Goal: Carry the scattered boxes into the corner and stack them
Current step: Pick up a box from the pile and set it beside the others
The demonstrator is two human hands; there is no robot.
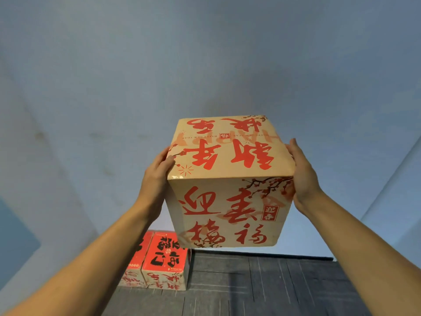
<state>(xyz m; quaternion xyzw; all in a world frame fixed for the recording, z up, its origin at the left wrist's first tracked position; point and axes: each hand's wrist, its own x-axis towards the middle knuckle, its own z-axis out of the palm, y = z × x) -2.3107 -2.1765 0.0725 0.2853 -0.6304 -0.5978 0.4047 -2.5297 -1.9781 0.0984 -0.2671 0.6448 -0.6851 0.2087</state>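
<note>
Two red-topped boxes [166, 258] placed at the wall [205, 65]; left hand [157, 176] and right hand [304, 179] press flat on the tan box [230, 179], still unstacked

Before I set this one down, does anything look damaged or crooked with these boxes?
Nothing stands out. The beige box looks intact, pressed between the left hand and right hand. The two red-topped boxes sit side by side against the wall, squarely aligned.

- I see a pale blue-grey wall [205, 53] filling most of my view, softly and evenly lit.
- Faint smudges [107, 169] mark it on the left.
- A lighter wall panel [398, 190] angles in at the right edge.
- A darker blue patch [16, 242] sits low on the left.
- The floor [273, 281] is dark grey carpet tiles with visible seams.
</note>
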